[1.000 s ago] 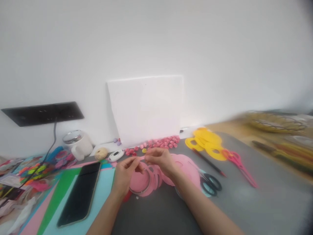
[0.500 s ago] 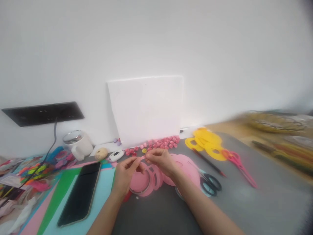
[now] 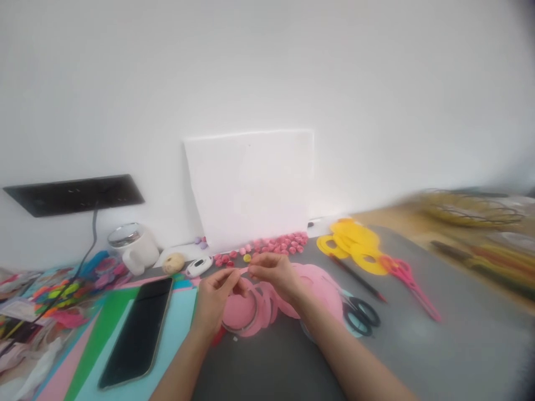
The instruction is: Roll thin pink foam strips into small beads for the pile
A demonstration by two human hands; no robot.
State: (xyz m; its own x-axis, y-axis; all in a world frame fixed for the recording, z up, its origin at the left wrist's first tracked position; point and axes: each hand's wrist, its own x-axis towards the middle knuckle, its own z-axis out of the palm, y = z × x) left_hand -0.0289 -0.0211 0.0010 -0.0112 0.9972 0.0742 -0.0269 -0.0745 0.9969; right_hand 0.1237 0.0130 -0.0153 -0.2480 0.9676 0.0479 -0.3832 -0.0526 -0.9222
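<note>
My left hand and my right hand meet above the grey mat, fingertips pinched together on a thin pink paper strip. Below them lies a pile of pink paper circles and rings, with a roll of tape on its left part. Both hands are closed on the strip.
A black phone lies on coloured paper sheets at the left. Black scissors, a dark pencil, pink scissors and yellow paper cut-outs sit to the right. Small pink paper rolls, a white board and a white mug stand behind.
</note>
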